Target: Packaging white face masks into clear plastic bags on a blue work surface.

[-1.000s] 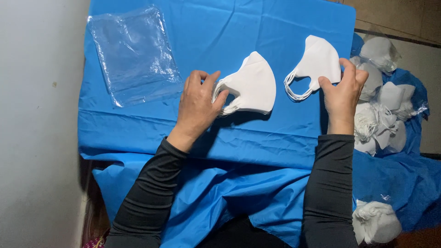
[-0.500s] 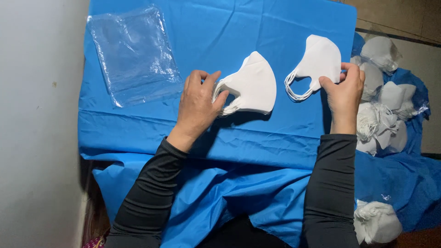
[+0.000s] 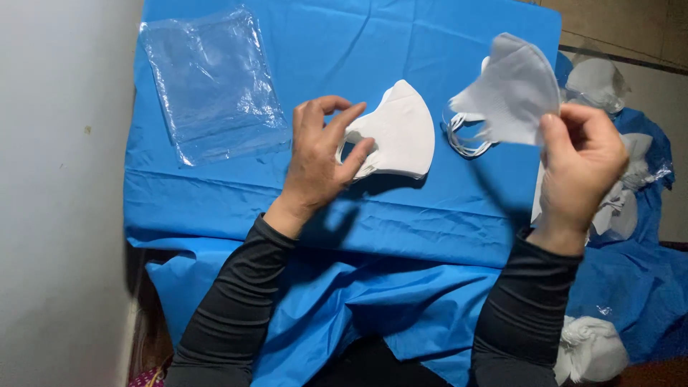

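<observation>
A: Starting at the far left, a clear plastic bag [image 3: 213, 84] is lying flat and unheld on the blue cloth [image 3: 236, 201], well apart from both hands.

B: Moving in, the left hand [image 3: 320, 154] is resting on the folded white mask [image 3: 396, 132]. Its fingers are half curled, fingertips pressing the mask's near edge by the ear loops, which looks like a way of pinning it flat to the cloth.

A: And the right hand [image 3: 582, 161] is pinching a second white mask [image 3: 510, 92] between thumb and fingers, lifting it clear of the cloth. It's blurred, so I'd say it's swinging in the air.

B: Its loops are dangling below it, over another mask underneath.

A: Beyond that hand, a heap of loose masks [image 3: 623, 143] is sitting at the cloth's right edge, close enough to reach.
</observation>
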